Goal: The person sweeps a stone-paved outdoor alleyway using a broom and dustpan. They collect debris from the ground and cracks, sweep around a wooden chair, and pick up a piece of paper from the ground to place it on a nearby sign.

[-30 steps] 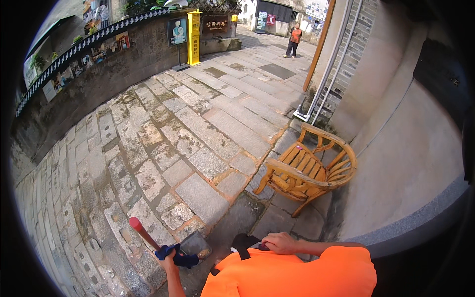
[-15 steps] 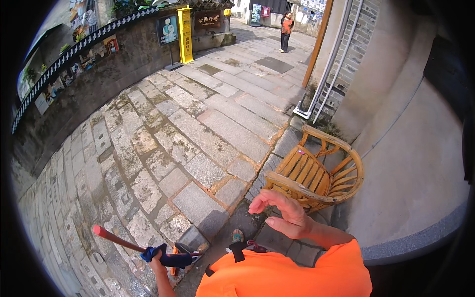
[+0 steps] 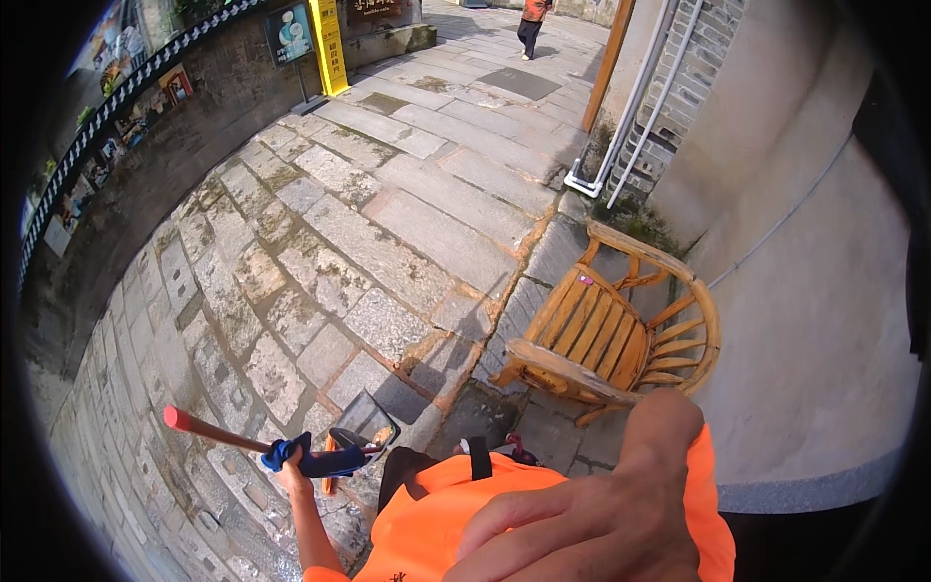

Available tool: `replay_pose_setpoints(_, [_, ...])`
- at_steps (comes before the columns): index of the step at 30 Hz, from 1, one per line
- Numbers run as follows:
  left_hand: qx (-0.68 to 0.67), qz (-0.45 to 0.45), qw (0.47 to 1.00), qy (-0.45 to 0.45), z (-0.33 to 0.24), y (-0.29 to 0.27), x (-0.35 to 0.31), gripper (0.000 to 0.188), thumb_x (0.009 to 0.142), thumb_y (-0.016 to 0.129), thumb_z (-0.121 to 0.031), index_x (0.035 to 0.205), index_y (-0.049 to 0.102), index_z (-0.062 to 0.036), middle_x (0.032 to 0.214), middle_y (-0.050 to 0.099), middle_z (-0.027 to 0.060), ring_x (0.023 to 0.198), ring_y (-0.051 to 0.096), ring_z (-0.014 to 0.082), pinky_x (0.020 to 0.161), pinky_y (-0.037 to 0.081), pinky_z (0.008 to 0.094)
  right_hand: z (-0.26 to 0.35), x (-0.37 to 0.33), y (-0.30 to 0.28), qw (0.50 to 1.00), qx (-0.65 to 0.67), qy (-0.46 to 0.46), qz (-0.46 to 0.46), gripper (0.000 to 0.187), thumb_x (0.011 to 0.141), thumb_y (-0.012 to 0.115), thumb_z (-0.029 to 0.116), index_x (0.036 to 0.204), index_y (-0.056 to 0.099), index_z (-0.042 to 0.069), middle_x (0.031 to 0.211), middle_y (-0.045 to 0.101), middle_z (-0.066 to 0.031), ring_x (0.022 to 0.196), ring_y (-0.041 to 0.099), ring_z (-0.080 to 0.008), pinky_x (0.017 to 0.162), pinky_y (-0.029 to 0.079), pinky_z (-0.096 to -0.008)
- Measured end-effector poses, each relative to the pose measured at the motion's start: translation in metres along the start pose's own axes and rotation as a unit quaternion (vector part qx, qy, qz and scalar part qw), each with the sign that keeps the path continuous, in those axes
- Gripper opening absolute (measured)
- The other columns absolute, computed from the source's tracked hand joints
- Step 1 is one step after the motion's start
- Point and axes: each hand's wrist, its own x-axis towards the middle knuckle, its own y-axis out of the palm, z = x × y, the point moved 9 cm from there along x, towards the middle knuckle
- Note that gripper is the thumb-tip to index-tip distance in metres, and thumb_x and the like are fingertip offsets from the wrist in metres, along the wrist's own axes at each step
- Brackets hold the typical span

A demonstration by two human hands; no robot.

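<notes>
At the lower left my left hand [image 3: 289,473] is closed around a long stick [image 3: 218,432] with a red end. Dark blue cloth [image 3: 315,460] is wrapped about the stick at the grip. Just past that hand, low over the paving, is a dark-rimmed dustpan [image 3: 364,417] with some small litter in it; how it joins the stick is unclear. An orange strip [image 3: 331,468] shows beside the cloth. My right hand [image 3: 592,533] is large and close in front of my orange top [image 3: 436,500], back upward, fingers stretched out and partly cut off, with nothing visible in it.
A wooden slatted armchair [image 3: 592,335] stands at the right by the plaster wall [image 3: 805,262], a small pink item [image 3: 585,280] on its seat. White pipes [image 3: 621,116] run down the corner. A person [image 3: 531,29] is on the stone lane, near a yellow post sign [image 3: 330,48].
My right hand has come from near the chair down and closer, over my top. More of the dustpan shows. My left hand keeps its grip. The view has tilted downward.
</notes>
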Motion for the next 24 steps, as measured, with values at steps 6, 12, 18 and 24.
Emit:
replay_pose_setpoints(6, [-0.018,0.054,0.997,-0.059,-0.014,0.09,0.027,0.039,0.064,0.057,0.011,0.092,0.04,-0.0095,0.078,0.054,0.0067,0.06,0.058,0.0248,0.043,0.054,0.0358,-0.048,0.026,-0.021,0.999,0.029,0.039,0.001,0.018,0.077,0.062,0.013,0.09,0.057,0.001,0.078,0.056,-0.0122,0.061,0.056,-0.0219,0.053,0.045,-0.0274])
replay_pose_setpoints(12, [0.023,0.06,0.982,-0.176,0.05,0.116,0.132,0.036,0.063,0.057,0.01,0.09,0.042,-0.0086,0.078,0.056,0.0097,0.06,0.059,0.0282,0.042,0.053,0.0368,-0.161,0.031,-0.04,0.927,-0.112,0.079,0.348,0.008,0.079,0.047,0.005,0.079,0.047,-0.002,0.081,0.049,-0.0138,0.072,0.052,-0.0256,0.065,0.044,-0.0359])
replay_pose_setpoints(18, [0.047,0.096,0.977,-0.187,0.104,0.188,0.241,0.032,0.064,0.059,0.01,0.088,0.046,-0.0063,0.076,0.056,0.0083,0.058,0.057,0.0258,0.045,0.052,0.037,-0.289,0.057,-0.059,0.96,0.019,0.069,0.271,0.014,0.084,0.042,0.003,0.078,0.049,-0.007,0.085,0.05,-0.0194,0.066,0.051,-0.0294,0.055,0.043,-0.036])
replay_pose_setpoints(24, [0.073,0.177,0.963,-0.188,0.087,0.29,0.301,0.032,0.064,0.063,0.009,0.089,0.049,-0.006,0.079,0.057,0.0074,0.066,0.059,0.0239,0.055,0.054,0.033,-0.355,0.117,-0.071,0.982,-0.018,0.011,0.188,0.013,0.084,0.049,0.007,0.09,0.054,-0.004,0.079,0.051,-0.0126,0.065,0.052,-0.024,0.054,0.043,-0.0317])
